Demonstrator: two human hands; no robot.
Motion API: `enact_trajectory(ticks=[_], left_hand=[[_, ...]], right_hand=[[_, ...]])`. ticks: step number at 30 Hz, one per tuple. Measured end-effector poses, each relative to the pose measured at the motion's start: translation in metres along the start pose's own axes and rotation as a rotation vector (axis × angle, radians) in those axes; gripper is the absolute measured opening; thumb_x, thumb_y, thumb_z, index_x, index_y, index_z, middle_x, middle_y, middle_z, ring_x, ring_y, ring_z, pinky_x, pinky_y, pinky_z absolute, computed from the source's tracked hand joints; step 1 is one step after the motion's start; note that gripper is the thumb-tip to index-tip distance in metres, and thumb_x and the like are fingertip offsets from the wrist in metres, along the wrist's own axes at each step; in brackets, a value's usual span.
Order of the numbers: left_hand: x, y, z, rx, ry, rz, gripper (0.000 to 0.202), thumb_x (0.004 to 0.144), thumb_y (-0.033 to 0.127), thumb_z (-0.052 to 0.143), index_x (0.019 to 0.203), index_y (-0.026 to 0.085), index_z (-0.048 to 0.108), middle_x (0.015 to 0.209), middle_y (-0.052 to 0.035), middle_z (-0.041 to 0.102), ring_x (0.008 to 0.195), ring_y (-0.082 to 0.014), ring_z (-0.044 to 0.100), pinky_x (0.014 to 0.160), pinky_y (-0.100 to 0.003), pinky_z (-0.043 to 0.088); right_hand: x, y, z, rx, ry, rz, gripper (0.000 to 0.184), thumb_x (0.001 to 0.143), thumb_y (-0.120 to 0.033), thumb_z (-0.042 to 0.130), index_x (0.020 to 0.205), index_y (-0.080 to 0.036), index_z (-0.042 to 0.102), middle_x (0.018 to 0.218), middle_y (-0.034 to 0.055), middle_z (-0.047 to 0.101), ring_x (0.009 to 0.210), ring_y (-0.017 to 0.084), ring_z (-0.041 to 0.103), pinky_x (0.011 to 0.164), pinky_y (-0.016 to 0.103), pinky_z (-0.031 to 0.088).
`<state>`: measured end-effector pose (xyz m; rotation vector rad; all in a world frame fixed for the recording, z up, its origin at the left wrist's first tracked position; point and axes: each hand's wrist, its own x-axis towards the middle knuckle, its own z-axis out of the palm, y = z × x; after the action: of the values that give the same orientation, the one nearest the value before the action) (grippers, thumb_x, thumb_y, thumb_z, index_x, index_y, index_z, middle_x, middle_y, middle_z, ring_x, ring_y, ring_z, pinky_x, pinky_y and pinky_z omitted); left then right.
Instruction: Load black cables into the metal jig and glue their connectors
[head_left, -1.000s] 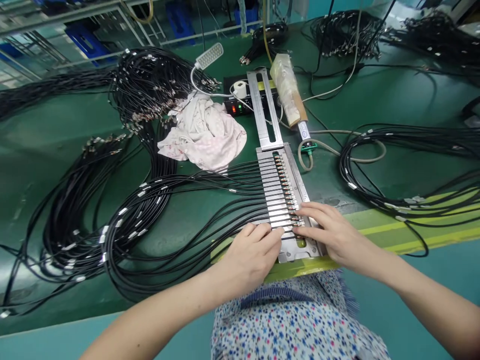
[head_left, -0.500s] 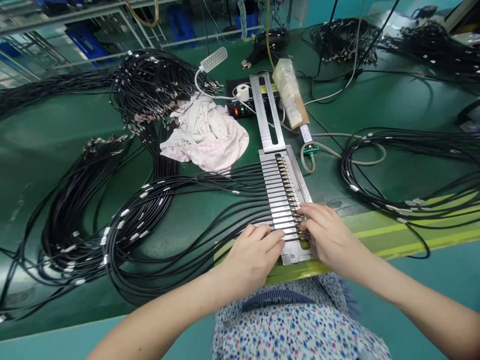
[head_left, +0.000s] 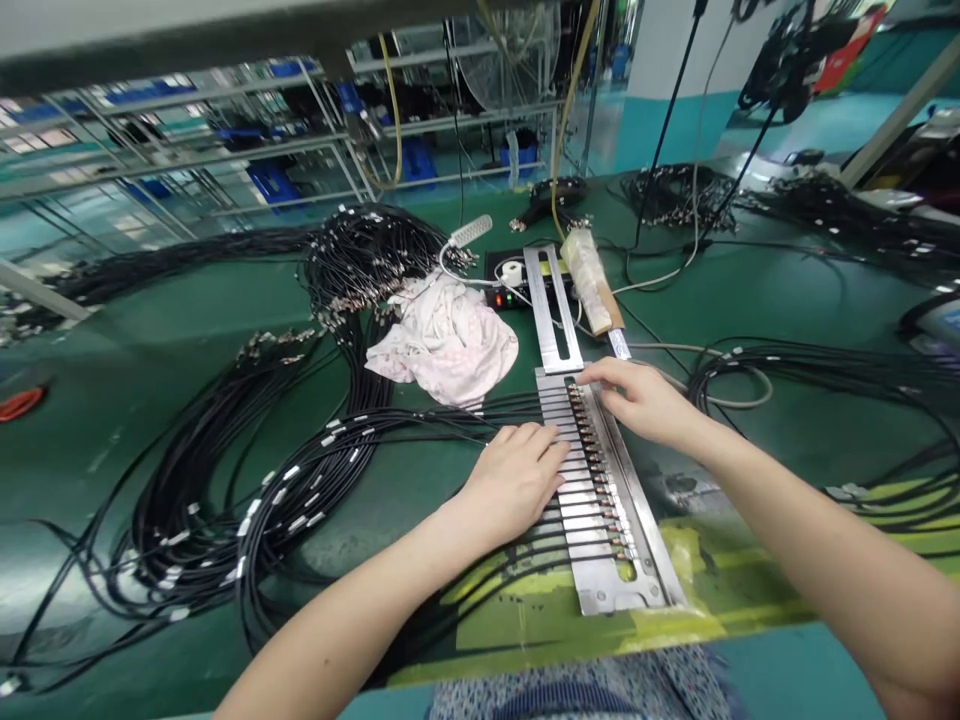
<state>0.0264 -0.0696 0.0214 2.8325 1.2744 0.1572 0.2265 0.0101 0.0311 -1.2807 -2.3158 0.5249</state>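
Note:
A metal fixture (head_left: 589, 590) holds a row of black cables (head_left: 517, 405) side by side, their small metal connectors (head_left: 598, 470) lined up in its slot. My left hand (head_left: 517, 478) lies palm down across the cables at the fixture's left edge, fingers stretched out and somewhat bent. At the far end of the row, my right hand (head_left: 637, 398) reaches in from the right. Its index finger extends to the farthest connectors, with the thumb apart from it; whether the fingertip presses on one cannot be made out.
Coiled black cables (head_left: 259, 520) lie to the left, and more cables (head_left: 810, 365) to the right. Behind are a pale cloth (head_left: 450, 345), a small lamp (head_left: 471, 232), a black box with lights (head_left: 504, 298) and a wrapped tool (head_left: 589, 280). Yellow tape (head_left: 525, 625) covers the front edge.
My right hand has moved from the near end of the connector row to its far end. My left hand has slid farther up along the cables. The camera view has tilted upward.

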Motion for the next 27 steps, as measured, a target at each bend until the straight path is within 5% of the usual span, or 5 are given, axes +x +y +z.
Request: enact_trajectory(ticks=[5, 11, 18, 22, 27], left_hand=[[0.012, -0.012, 0.03, 0.049, -0.037, -0.202, 0.067, 0.086, 0.057, 0.044, 0.134, 0.011, 0.04, 0.143, -0.0155, 0.037, 0.13, -0.0307, 0.035, 0.106, -0.047, 0.029], [0.012, -0.012, 0.046, 0.026, -0.042, -0.203, 0.073, 0.088, 0.063, 0.027, 0.139, 0.013, 0.035, 0.146, -0.0144, 0.03, 0.134, -0.0297, 0.029, 0.109, -0.051, 0.025], [0.012, -0.012, 0.04, -0.021, -0.072, -0.212, 0.069, 0.086, 0.061, 0.037, 0.137, 0.015, 0.039, 0.144, -0.0143, 0.035, 0.131, -0.0329, 0.034, 0.107, -0.056, 0.027], [0.028, -0.021, 0.019, 0.041, 0.065, -0.154, 0.06, 0.086, 0.046, 0.05, 0.139, 0.021, 0.036, 0.143, -0.0087, 0.038, 0.129, -0.0308, 0.037, 0.102, -0.051, 0.035], [0.077, -0.038, -0.045, 0.358, 0.483, -0.016, 0.053, 0.086, 0.022, 0.05, 0.138, 0.021, 0.037, 0.145, -0.0099, 0.035, 0.135, -0.0309, 0.026, 0.107, -0.053, 0.022]], right_hand=[[0.066, 0.013, 0.003, -0.18, 0.062, 0.152, 0.037, 0.071, -0.002, 0.041, 0.097, -0.016, 0.063, 0.105, 0.0066, 0.064, 0.102, 0.017, 0.057, 0.091, 0.026, 0.041], [0.052, 0.048, -0.01, -0.397, 0.143, 0.543, 0.034, 0.078, -0.025, 0.049, 0.105, -0.005, 0.054, 0.104, 0.0235, 0.057, 0.1, 0.033, 0.056, 0.081, 0.043, 0.042], [0.048, 0.082, -0.006, -0.261, -0.063, 0.652, 0.028, 0.078, -0.042, 0.058, 0.079, -0.014, 0.06, 0.081, 0.0071, 0.063, 0.077, 0.019, 0.06, 0.07, 0.034, 0.045], [0.049, 0.086, -0.015, -0.092, -0.046, 0.562, 0.028, 0.084, -0.04, 0.051, 0.08, -0.013, 0.061, 0.072, 0.0013, 0.061, 0.067, 0.013, 0.057, 0.064, 0.028, 0.045], [0.024, 0.055, -0.047, 0.06, -0.015, 0.27, 0.025, 0.078, -0.036, 0.053, 0.078, -0.013, 0.063, 0.07, 0.001, 0.06, 0.065, 0.014, 0.055, 0.061, 0.026, 0.041]])
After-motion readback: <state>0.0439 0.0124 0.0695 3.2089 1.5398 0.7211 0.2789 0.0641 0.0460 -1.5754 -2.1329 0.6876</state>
